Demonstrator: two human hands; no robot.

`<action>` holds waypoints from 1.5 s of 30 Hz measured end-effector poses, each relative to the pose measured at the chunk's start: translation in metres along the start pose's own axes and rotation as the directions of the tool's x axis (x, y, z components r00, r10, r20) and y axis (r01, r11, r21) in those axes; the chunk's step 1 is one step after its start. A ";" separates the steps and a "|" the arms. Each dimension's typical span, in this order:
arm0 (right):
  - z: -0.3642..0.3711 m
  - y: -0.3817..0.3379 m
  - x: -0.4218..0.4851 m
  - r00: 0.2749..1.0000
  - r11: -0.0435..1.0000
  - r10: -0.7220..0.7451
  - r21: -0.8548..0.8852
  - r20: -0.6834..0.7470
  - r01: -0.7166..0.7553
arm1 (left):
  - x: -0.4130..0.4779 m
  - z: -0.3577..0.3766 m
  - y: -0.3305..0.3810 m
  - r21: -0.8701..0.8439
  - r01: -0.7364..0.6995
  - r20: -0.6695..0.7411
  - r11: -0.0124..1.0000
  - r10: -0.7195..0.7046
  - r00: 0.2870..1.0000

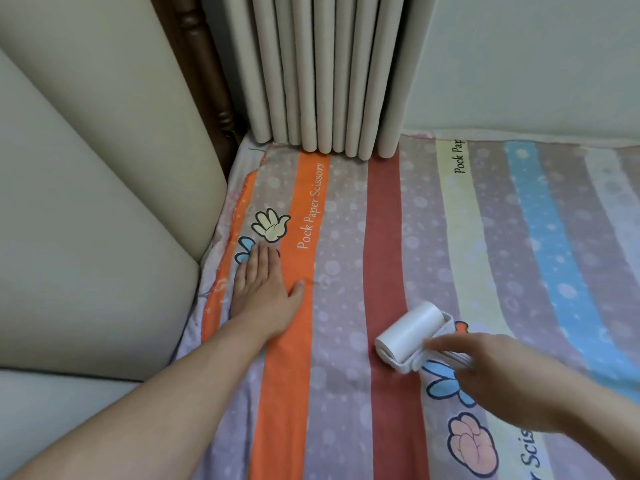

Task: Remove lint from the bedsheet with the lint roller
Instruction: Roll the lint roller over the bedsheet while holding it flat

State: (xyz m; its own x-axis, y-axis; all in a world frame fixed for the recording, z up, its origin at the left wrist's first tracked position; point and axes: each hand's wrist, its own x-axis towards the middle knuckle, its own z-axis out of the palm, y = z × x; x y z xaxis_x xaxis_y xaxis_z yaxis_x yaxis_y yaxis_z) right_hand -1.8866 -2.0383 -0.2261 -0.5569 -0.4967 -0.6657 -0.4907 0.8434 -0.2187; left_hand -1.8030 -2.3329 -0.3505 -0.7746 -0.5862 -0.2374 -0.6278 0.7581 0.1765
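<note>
A striped bedsheet (346, 258) with orange, red, yellow and blue bands and cartoon hand prints covers the bed. A white lint roller (410, 332) lies with its drum on the red stripe, right of centre. My right hand (498, 379) grips its handle from the lower right; the hand is motion-blurred and hides most of the handle. My left hand (263, 289) rests flat on the sheet at the left, fingers straight, palm down on the orange stripe.
A beige padded headboard (86, 202) rises along the left edge of the bed. A folded beige mat (325, 74) stands upright at the far end against a pale wall (536, 57). A dark wooden post (204, 74) shows between them.
</note>
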 end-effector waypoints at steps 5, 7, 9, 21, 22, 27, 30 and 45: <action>-0.044 -0.003 -0.012 1.000 1.000 0.015 0.026 0.025 -0.016 | -0.025 0.006 -0.008 0.013 0.128 -0.103 0.992 -0.126 0.987; -0.057 -0.016 0.000 0.999 0.993 -0.007 0.118 -0.047 0.012 | -0.030 0.013 -0.019 -0.034 0.141 -0.150 0.989 -0.144 0.978; -0.059 -0.042 0.027 0.987 0.985 -0.029 0.164 -0.160 0.056 | -0.031 0.017 -0.029 -0.056 0.138 -0.147 0.989 -0.145 0.978; -0.034 -0.197 0.201 0.899 0.957 -0.204 0.112 -0.388 0.266 | -0.027 0.027 -0.037 -0.041 0.127 -0.107 0.991 -0.131 0.986; -0.034 -0.197 0.204 0.909 0.963 -0.206 0.089 -0.363 0.253 | -0.027 0.027 -0.037 -0.044 0.130 -0.100 0.991 -0.134 0.986; -0.032 -0.167 0.191 0.932 0.972 -0.223 0.006 -0.285 0.235 | -0.024 0.024 -0.037 -0.022 0.174 -0.046 0.985 -0.175 0.984; -0.027 -0.143 0.166 0.935 0.972 -0.234 -0.057 -0.268 0.227 | -0.021 0.021 -0.037 -0.041 0.186 -0.031 0.982 -0.187 0.982; -0.005 -0.102 0.138 0.905 0.957 -0.281 -0.027 -0.318 0.288 | 0.022 -0.018 -0.042 0.122 0.142 -0.105 0.982 -0.129 0.986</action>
State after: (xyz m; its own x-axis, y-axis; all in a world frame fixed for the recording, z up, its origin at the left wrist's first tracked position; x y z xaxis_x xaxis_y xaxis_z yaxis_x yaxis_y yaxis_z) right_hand -1.9167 -2.1939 -0.2921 -0.5793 -0.7522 -0.3141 -0.6484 0.6587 -0.3817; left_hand -1.7955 -2.3826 -0.3457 -0.6905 -0.7060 -0.1570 -0.7173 0.6964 0.0230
